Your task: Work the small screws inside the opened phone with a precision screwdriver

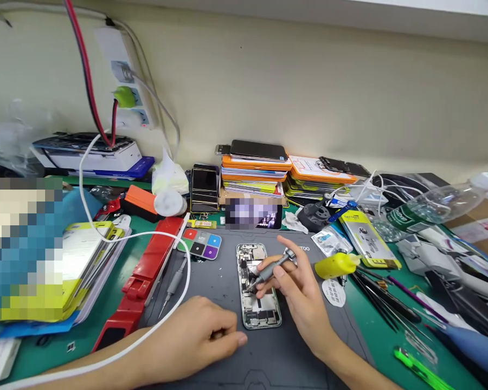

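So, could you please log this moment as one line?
right hand: holds screwdriver on opened phone | left hand: curled on grey mat

Pale cream wall (309,81) behind green-topped workbench (374,346) (cluttered throughout); white power strip (124,76) on wall; even indoor light.

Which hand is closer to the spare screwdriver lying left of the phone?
Left. Left hand rests just beside the spare screwdriver; right hand is farther right, over the phone.
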Demonstrator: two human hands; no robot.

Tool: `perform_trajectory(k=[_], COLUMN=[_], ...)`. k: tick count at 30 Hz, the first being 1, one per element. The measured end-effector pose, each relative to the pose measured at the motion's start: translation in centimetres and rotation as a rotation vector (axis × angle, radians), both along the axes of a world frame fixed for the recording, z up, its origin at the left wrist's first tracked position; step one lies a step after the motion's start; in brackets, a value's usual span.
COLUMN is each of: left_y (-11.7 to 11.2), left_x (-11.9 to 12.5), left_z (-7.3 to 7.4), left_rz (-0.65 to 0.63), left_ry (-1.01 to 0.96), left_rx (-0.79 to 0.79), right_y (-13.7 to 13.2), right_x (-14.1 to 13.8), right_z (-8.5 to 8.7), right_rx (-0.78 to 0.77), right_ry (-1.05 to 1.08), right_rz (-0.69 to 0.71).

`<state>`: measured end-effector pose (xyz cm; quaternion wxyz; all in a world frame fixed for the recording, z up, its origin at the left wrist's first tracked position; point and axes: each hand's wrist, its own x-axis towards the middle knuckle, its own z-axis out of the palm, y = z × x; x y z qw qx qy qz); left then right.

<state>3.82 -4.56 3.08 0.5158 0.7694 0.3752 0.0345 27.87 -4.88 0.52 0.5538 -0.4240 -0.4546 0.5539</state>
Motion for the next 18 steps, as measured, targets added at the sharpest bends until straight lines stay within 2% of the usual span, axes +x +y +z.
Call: perform_trajectory(k=[5, 10, 15, 18], left_y=[-0.1, 0.0, 0.0, 0.1], left_x=[-0.2, -0.2, 0.0, 0.4], left_z=[0.8, 0.9, -0.3, -1.6], left_rz=[0.052, 0.054, 0.161, 0.256], left_ry=[-0.017, -0.107, -0.269, -0.355], left_rx=[0.063, 0.026, -0.025, -0.158], right_y=[0.1, 0.7, 1.3, 0.7], right_x=[-0.6, -0.4, 0.2, 0.3], right_z=[0.1, 0.2, 0.6, 0.8], right_rx=[0.047, 0.067, 0.055, 0.058], right_ry=[-0.011, 0.013, 0.029, 0.016], right_rz=[-0.012, -0.145, -0.153, -0.130])
